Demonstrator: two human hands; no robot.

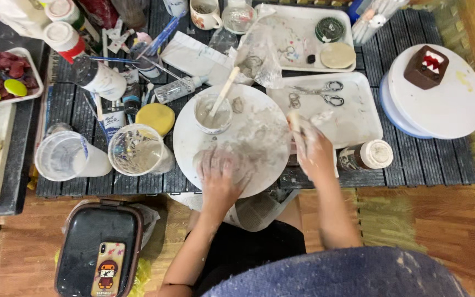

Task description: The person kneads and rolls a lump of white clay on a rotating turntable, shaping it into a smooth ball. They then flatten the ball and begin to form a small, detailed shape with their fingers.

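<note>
Currently, item by item. Left hand [219,175]: flat, fingers spread, pressing a pale grey clay lump [211,159] on the near edge of the round white board [259,137]; open grip, nothing enclosed. Right hand [313,153]: closed around a small tool [294,122], clay-smeared, its kind not discernible, at the board's right rim.

Risks, as judged: the board overhangs the worktop edge toward the person, so downward pressure might tip it. The white cup [213,113] of slip with a stick [225,91] propped in it stands just behind the clay; a forward push could topple it. Wet hands may let the tool slip.

Surface: low dark slatted worktop [413,159], crowded. White tray [353,118] with scissors [325,93] at right; white turntable [441,104] bearing a brown block figure [426,66]; clear tubs [70,157] at left; a yellow sponge [156,116].

Room: wooden floor [457,220]; a dark case [92,242] with a phone [107,269] on top lies near left.
</note>
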